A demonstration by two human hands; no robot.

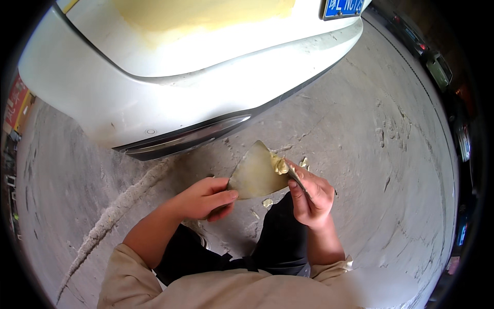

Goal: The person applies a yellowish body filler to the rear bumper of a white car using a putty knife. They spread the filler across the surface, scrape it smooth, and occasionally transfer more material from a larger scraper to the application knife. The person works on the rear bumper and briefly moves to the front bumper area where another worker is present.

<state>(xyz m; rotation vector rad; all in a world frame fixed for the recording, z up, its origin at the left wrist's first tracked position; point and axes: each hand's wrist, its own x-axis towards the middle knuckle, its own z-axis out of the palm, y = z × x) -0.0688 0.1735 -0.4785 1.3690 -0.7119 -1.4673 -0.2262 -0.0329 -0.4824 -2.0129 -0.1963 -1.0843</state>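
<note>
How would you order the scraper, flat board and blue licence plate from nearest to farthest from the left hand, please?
1. Flat board: in the left hand.
2. Scraper: in the right hand.
3. Blue licence plate: far upper right.

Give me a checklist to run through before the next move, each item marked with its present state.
1. Left hand grips the flat plate: ok, at its left corner.
2. Right hand holds the thin blade: ok, seen nearly edge-on.
3. Yellow paste within the blade's reach: ok, lumped near the plate's right edge.
4. Floor free of dropped bits: not ok, yellowish bits lie there.
5. Yellow patch on the white car dry: cannot tell.
</note>
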